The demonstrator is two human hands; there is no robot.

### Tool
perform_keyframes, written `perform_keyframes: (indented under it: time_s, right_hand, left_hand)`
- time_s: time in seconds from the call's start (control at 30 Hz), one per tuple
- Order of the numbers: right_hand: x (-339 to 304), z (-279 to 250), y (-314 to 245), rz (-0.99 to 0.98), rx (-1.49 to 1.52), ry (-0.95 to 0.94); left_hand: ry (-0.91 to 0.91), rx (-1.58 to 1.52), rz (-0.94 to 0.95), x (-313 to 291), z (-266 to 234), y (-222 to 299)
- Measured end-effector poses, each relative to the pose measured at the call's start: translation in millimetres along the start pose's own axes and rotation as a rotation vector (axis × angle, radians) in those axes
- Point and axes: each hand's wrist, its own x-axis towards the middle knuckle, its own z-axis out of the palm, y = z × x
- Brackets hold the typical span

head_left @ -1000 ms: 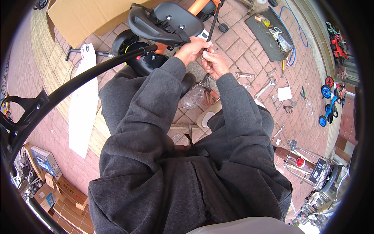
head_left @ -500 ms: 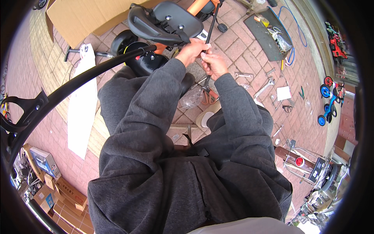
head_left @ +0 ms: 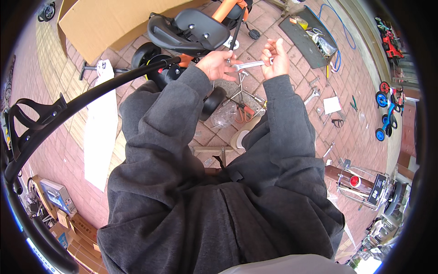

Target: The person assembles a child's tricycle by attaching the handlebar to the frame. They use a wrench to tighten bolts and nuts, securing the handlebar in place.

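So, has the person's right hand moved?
Yes: the right hand has shifted right and farther forward, nearer the dark tray on the bricks.

2 sleeved arms (head_left: 180,105) reach forward — left hand (head_left: 216,66) partly splayed, right hand (head_left: 278,64) upright and curled.

Reddish brick paving (head_left: 59,160), black-and-orange ride-on (head_left: 198,29), dark tray (head_left: 297,42), loose wrench (head_left: 312,96), white card (head_left: 332,104)
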Motion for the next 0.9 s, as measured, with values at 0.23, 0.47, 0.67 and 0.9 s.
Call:
perform_keyframes:
  time_s: [0.23,0.47,0.67,0.9]
  right_hand:
    - [5,-18,18,0.032,-0.622,-0.201]
    - [-15,-31,28,0.174,-1.125,-0.496]
    - [-21,-45,49,0.561,-0.845,-0.567]
    - [-11,-39,21,0.478,-1.039,-0.571]
  left_hand:
    - [0.132,-0.165,0.122,8,1,-13]
    - [-0.044,-0.161,0.079,24,-19,-24]
    - [-0.182,-0.251,0.035,26,-33,-21]
    - [0.050,0.330,0.165,9,-20,-11]
